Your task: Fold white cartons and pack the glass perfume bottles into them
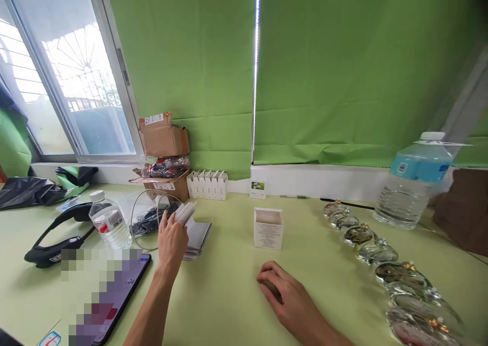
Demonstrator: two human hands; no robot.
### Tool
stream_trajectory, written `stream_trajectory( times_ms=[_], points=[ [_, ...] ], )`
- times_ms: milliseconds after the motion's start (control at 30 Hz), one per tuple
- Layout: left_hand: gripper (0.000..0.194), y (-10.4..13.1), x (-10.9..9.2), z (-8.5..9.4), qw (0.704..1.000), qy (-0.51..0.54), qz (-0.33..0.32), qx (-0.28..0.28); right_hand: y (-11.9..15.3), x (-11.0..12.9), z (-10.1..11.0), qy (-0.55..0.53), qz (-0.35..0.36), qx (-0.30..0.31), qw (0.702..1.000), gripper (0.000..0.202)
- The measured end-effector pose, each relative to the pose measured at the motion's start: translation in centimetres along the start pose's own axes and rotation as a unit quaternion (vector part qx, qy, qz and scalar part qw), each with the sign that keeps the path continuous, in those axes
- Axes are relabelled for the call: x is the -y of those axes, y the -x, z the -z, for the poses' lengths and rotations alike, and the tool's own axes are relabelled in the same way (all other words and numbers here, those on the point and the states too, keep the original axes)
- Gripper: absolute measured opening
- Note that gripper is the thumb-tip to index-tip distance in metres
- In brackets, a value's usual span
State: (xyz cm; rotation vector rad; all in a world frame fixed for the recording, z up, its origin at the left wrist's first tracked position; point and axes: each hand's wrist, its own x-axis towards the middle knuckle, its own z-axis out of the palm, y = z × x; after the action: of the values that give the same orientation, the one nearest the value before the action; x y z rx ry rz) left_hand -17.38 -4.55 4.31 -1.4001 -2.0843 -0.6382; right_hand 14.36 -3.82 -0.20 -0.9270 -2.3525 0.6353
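Note:
My left hand (173,242) is closed at the edge of a small stack of flat white cartons (185,213), which tilts up from its fingers. Just right of it, a second pile of flat white folded cartons (199,237) lies on the table. My right hand (287,295) rests on the tabletop with its fingers curled in toward the thumb, and nothing shows in them. Beyond that hand stands a small white box (268,229), upright, its top open and small print on its front.
Several white boxes (208,185) stand in a row at the back, beside stacked brown cartons (163,137). Glass ornaments (377,252) line the right side near a large water bottle (414,183). At left are a phone (125,295), small bottle (110,221) and black headset (57,247).

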Motion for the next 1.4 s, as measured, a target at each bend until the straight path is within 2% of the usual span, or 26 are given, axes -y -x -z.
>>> stream_trajectory(
  times_ms=[100,167,267,400,533,633,733,867,933,1000,1100,1200,1400],
  points=[
    [0.027,-0.2,-0.8,0.7,0.993,0.075,0.001,-0.095,0.0,0.1,0.1,-0.009,0.005,-0.012,1.000,0.022],
    [0.027,-0.4,-1.7,1.5,0.976,0.162,0.001,-0.145,0.0,0.2,0.1,-0.013,0.006,-0.020,1.000,0.021],
    [0.028,0.0,-3.5,2.5,0.943,0.295,0.006,-0.151,0.0,0.0,0.0,-0.021,0.005,-0.035,0.999,0.019],
    [0.034,1.6,-6.1,3.2,0.921,0.375,0.042,-0.101,0.2,0.2,0.2,-0.065,-0.015,-0.056,0.996,0.020],
    [0.040,3.4,-9.0,3.9,0.886,0.459,0.050,-0.039,0.4,1.3,0.7,-0.213,-0.046,-0.057,0.974,0.033],
    [0.039,4.2,-10.6,4.3,0.861,0.509,0.020,-0.006,0.3,2.0,1.0,-0.328,-0.060,-0.082,0.939,0.035],
    [0.039,4.7,-11.4,4.4,0.835,0.548,-0.040,0.036,0.1,1.9,1.3,-0.383,-0.088,-0.126,0.911,0.037],
    [0.060,5.3,-11.8,4.6,0.792,0.581,-0.131,0.132,-0.3,1.6,2.1,-0.397,-0.087,-0.151,0.901,0.040],
    [0.061,5.6,-12.3,4.6,0.776,0.600,-0.113,0.158,-0.4,1.7,2.7,-0.415,-0.071,-0.145,0.895,0.042],
    [0.048,5.7,-12.8,4.2,0.773,0.610,-0.038,0.169,-0.5,1.9,3.2,-0.436,-0.058,-0.128,0.889,0.043],
    [0.055,5.4,-13.2,3.3,0.751,0.623,0.062,0.210,-0.4,2.2,3.8,-0.446,-0.053,-0.098,0.888,0.045],
    [0.054,4.8,-12.9,2.9,0.717,0.638,0.057,0.274,-0.4,2.0,3.9,-0.442,-0.061,-0.089,0.890,0.049],
    [0.044,4.8,-13.0,3.4,0.700,0.644,0.016,0.307,-0.6,1.1,4.5,-0.388,-0.105,-0.121,0.908,0.049]
  ],
)
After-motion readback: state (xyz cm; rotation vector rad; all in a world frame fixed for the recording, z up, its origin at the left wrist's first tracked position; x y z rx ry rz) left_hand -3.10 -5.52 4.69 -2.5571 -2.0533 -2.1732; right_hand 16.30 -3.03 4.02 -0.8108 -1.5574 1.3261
